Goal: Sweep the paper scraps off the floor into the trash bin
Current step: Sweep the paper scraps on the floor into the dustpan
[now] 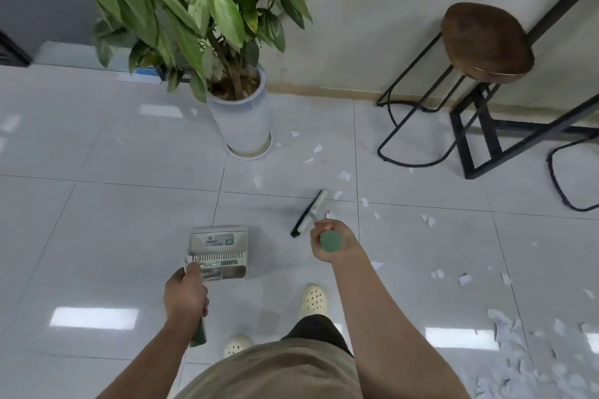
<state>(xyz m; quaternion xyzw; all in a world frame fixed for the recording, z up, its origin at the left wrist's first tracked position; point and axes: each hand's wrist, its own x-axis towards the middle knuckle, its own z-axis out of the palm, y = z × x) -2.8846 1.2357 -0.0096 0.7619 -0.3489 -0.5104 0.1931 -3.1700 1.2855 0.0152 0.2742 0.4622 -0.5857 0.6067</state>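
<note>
**Broom and dustpan in hand, scraps still across the tiles**

The right hand was wrapped round the green handle end of the broom; the broom's head rested on the floor just ahead of that hand, angled toward the potted plant. The left hand gripped the dustpan's handle; the dustpan stood on the tile just in front of it, apart from the broom head. Paper scraps lay scattered from beside the plant pot across to the right, with a denser heap at the lower right edge; a few sat just beyond the broom head. No trash bin was in view, so its place could not be told. A stool and black metal frames stood by the wall beyond.

The risks looked plain: light scraps could flutter off under a brisk stroke; pieces near the pot's base or the stool legs could be pushed beneath and missed; with the pan apart from the broom, scraps might slide past its lip; the heap at the right could be scattered by a passing foot.
</note>
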